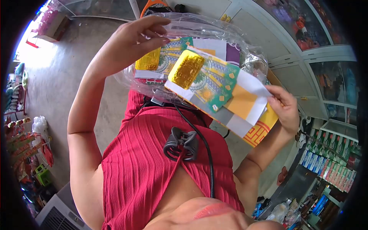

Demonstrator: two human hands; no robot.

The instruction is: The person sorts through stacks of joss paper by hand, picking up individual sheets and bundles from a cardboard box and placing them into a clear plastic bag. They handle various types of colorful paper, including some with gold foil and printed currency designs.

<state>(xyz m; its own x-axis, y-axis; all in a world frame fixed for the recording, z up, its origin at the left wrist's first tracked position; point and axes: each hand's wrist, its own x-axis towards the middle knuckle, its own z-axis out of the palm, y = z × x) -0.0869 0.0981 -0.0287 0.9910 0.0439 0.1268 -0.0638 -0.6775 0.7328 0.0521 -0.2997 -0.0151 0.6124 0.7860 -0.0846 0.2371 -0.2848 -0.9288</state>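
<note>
My right hand (285, 109) grips the right end of a joss paper packet (218, 90), its thumb on top. The packet is tilted and carries a shiny gold block (186, 69), fanned green-yellow paper notes (214, 82), and white and orange sheets; yellow paper with red patterns shows at its lower corner. My left hand (147, 34) is over the left side of a clear plastic bag (245, 42), fingers loosely bent and apart, with nothing seen in it. Beneath it a similar packet (148, 61), with a gold block and notes, lies in the bag. The held packet partly covers it.
White cabinets with glass doors (333, 80) stand at the right, boxed goods (333, 161) below them. Packaged goods (23, 149) line the left side, near a grey louvred unit (61, 214). A black cable (205, 145) and a dark claw-shaped clip (181, 143) hang at my chest.
</note>
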